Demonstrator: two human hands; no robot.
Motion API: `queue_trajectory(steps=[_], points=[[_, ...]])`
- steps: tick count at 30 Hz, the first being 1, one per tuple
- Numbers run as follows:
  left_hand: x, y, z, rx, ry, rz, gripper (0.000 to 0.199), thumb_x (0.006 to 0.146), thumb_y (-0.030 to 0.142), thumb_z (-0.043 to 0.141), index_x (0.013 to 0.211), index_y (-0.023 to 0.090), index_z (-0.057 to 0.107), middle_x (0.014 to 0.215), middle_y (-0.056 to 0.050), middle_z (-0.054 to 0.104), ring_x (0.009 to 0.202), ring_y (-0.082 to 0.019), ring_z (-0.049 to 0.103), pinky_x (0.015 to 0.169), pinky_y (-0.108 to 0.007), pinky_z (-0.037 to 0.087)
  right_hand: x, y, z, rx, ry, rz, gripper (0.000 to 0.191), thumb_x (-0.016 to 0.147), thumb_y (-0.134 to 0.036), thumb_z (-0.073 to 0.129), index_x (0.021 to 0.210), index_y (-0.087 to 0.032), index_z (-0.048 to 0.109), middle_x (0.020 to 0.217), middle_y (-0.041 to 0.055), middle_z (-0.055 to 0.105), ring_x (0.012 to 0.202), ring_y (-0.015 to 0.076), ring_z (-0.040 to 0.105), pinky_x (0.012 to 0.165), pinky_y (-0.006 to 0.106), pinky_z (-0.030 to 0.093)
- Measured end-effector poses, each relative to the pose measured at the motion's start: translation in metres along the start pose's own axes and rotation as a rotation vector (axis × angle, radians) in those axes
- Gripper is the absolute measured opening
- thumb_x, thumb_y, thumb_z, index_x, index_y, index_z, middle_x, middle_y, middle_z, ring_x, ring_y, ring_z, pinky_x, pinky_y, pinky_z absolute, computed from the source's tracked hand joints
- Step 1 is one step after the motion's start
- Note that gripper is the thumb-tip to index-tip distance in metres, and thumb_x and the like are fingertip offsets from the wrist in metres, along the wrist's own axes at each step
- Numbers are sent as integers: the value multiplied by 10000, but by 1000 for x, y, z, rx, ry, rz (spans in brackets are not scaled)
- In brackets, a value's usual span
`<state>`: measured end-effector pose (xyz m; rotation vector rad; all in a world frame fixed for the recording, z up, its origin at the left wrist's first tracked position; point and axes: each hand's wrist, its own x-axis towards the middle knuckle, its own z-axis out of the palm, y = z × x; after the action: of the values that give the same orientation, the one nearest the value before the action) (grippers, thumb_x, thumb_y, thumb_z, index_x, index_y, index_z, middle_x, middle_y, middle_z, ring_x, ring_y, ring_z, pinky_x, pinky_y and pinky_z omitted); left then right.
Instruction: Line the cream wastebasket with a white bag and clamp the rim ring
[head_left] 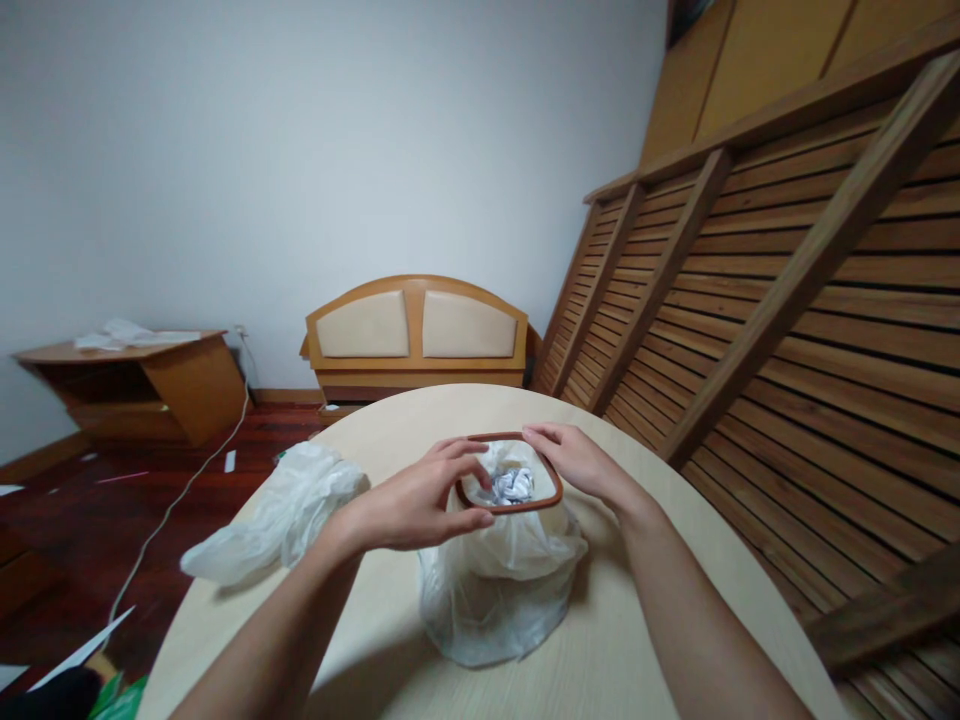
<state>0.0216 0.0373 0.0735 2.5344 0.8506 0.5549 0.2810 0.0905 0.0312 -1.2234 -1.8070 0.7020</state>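
A small bin lined with a whitish plastic bag (495, 600) stands on the pale round table (405, 640). Its brown rim ring (517, 508) lies around the top, and the bag hangs down outside below it. Crumpled paper (514, 484) shows inside the opening. My left hand (427, 495) is at the left side of the ring, its fingers apart, some over the opening and the thumb along the front edge. My right hand (577, 460) holds the ring at its back right corner, fingers on top.
Another crumpled plastic bag (281, 515) lies at the table's left side. Slatted wooden panels (750, 350) lean on the right. Behind the table is a headboard (416, 325); a low desk (172, 385) with papers stands at the left, and a cable (187, 485) crosses the floor.
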Motion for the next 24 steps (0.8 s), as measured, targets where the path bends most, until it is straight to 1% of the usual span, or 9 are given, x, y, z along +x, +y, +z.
queue_trajectory(steps=[3,4,6,9,11,14,16,20,24], points=[[6,-4,6,-5,48,-113,788,789,575,745,1427,208,464,1633,-184,266,1516,-353,256,1217,-545,283,-4,-7,-1,-65,-81,24,442,940,-519,519,974,-156,768,1018,106,779,962,299,708,901,430,537],[8,-6,9,-7,43,-134,912,756,607,761,1489,212,389,1644,-198,227,1525,-370,226,1219,-566,267,-6,-9,-3,-77,-98,14,460,948,-537,503,1007,-162,765,1061,113,773,999,306,706,932,443,533],[12,-11,16,-6,32,-137,1048,709,650,778,1542,225,304,1633,-208,242,1524,-395,216,1218,-593,256,-10,-12,-8,-110,-140,-18,513,948,-592,494,1128,-180,740,1226,129,724,1154,318,660,1046,474,484],[16,-19,23,9,59,-97,1079,701,663,774,1551,224,276,1595,-198,316,1495,-402,281,1214,-592,274,-18,-19,-19,-173,-210,-34,669,909,-673,527,1372,-196,604,1481,140,549,1380,329,495,1184,524,350],[16,-23,25,13,74,-85,1062,709,643,774,1546,218,278,1583,-195,326,1474,-396,319,1209,-581,296,-23,-25,-24,-201,-281,-74,764,866,-687,592,1457,-209,514,1532,136,489,1416,337,449,1202,541,324],[14,-27,23,3,61,-97,1061,700,604,794,1538,196,287,1564,-203,328,1452,-388,349,1203,-567,317,-29,-32,-28,-223,-392,-178,869,759,-672,732,1472,-236,490,1509,119,512,1407,349,456,1192,521,362],[12,-28,20,-11,40,-101,1089,678,587,815,1539,187,282,1557,-201,329,1448,-384,352,1210,-557,312,-30,-34,-28,-248,-431,-206,977,679,-668,798,1489,-232,466,1520,125,492,1422,364,432,1198,516,357],[10,-27,16,-41,-5,-104,1158,641,591,840,1555,196,248,1580,-195,304,1463,-388,328,1221,-563,290,-31,-30,-24,-334,-437,-141,1214,590,-667,848,1563,-158,330,1612,194,326,1489,399,303,1233,545,271],[10,-23,17,-15,-4,-125,1156,672,678,784,1561,171,247,1616,-206,272,1497,-378,272,1234,-565,256,-32,-26,-20,-365,-447,-107,1293,573,-678,848,1582,-113,270,1631,226,263,1512,403,242,1245,544,235]])
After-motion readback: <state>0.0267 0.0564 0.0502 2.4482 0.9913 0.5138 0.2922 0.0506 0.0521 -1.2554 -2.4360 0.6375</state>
